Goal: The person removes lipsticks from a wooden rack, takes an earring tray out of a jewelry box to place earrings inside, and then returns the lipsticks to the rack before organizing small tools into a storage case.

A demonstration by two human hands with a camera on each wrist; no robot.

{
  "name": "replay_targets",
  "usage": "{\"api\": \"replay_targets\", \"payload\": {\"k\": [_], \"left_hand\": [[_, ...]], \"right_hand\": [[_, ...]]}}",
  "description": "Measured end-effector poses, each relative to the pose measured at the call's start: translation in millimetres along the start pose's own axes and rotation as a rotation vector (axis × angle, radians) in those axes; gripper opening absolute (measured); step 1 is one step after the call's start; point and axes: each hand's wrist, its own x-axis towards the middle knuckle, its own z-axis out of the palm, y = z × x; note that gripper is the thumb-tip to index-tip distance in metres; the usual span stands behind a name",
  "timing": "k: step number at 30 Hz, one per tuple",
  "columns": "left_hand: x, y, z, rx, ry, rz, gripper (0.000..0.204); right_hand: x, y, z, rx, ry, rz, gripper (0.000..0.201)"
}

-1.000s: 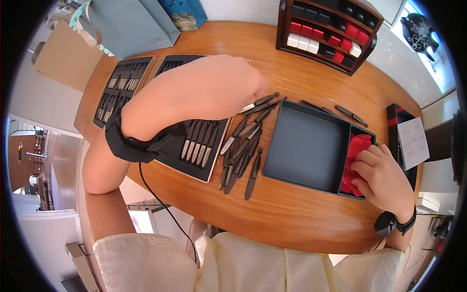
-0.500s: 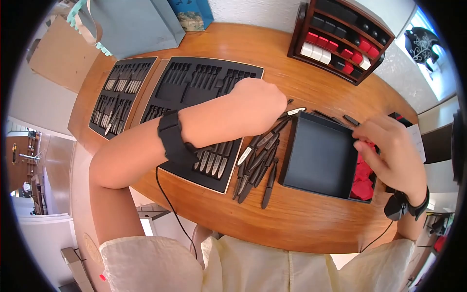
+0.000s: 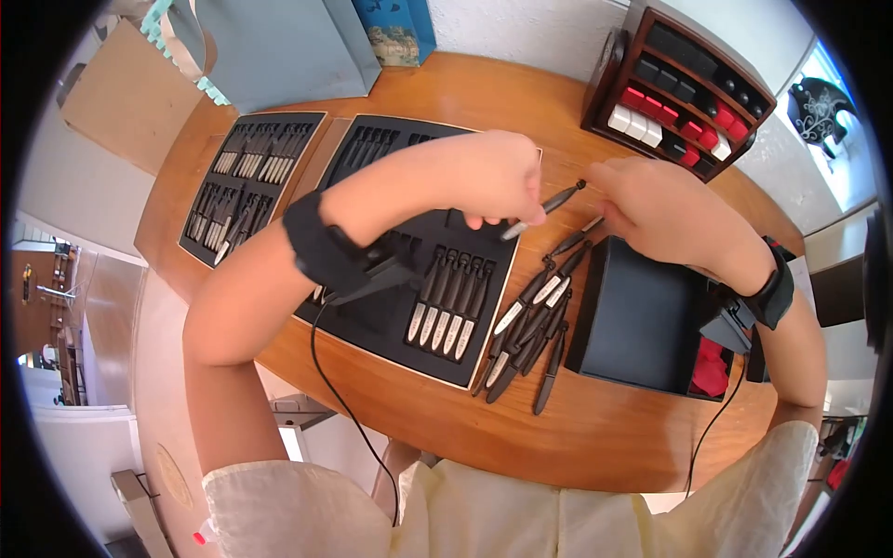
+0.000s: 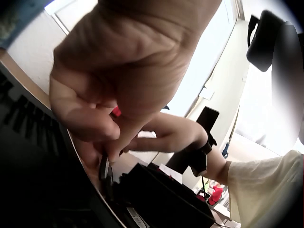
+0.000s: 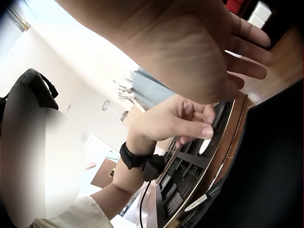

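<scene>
In the head view my left hand (image 3: 498, 181) hovers over the right edge of a large black slotted tray (image 3: 372, 325). Thumb and fingers pinch the pale labelled end of a slim dark pen-shaped stick (image 3: 563, 197), whose knobbed tip points right. My right hand (image 3: 662, 209) is above the far edge of a dark open box (image 3: 642, 316), its fingers near that tip. The right wrist view shows those fingers extended and spread, with nothing between them. Several similar sticks (image 3: 535, 321) lie piled between tray and box.
A smaller slotted tray (image 3: 251, 181) filled with sticks lies at the left. Red crumpled material (image 3: 712, 367) fills the box's right compartment. A wooden rack (image 3: 684, 93) with red, white and black pieces stands at the back right; a grey-blue bag (image 3: 270, 51) stands at the back left.
My left hand has gone from above the pile's far end to the tray's edge and now shows a pinched stick. My right hand has left the red material and moved left, toward that stick.
</scene>
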Motion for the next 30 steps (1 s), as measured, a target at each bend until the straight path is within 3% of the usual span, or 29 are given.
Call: {"api": "replay_targets", "payload": {"k": [4, 8, 11, 14, 19, 22, 26, 30], "left_hand": [[-12.3, -41.0, -11.3, -0.305, 0.066, -0.069, 0.019], [-17.3, -55.5, -4.4, -0.565, 0.162, -0.145, 0.027], [-8.7, -60.1, 5.2, -0.666, 0.118, -0.074, 0.033], [-2.2, -53.7, 12.5, -0.642, 0.109, -0.065, 0.033], [3.7, -39.4, 19.5, -0.584, 0.056, -0.141, 0.039], [5.5, -34.2, 18.5, -0.56, 0.083, -0.17, 0.037], [7.2, -32.6, 25.9, -0.574, 0.135, -0.18, 0.036], [8.0, -32.8, 27.7, -0.54, 0.165, -0.184, 0.03]], "right_hand": [[3.2, -7.6, 2.6, 0.015, -0.034, -0.009, 0.013], [8.2, -9.1, 4.6, 0.031, -0.02, -0.025, 0.012], [12.7, -8.2, 7.7, -0.004, 0.025, -0.044, 0.013], [17.0, -9.0, 8.2, -0.002, 0.022, -0.032, 0.017], [20.8, -12.2, 9.2, 0.005, -0.106, -0.009, 0.049], [26.7, -16.2, 9.3, -0.027, -0.191, -0.013, 0.057], [31.3, -13.6, 21.0, -0.039, -0.178, -0.033, 0.057], [35.3, -15.0, 24.3, -0.058, -0.147, -0.05, 0.044]]}}
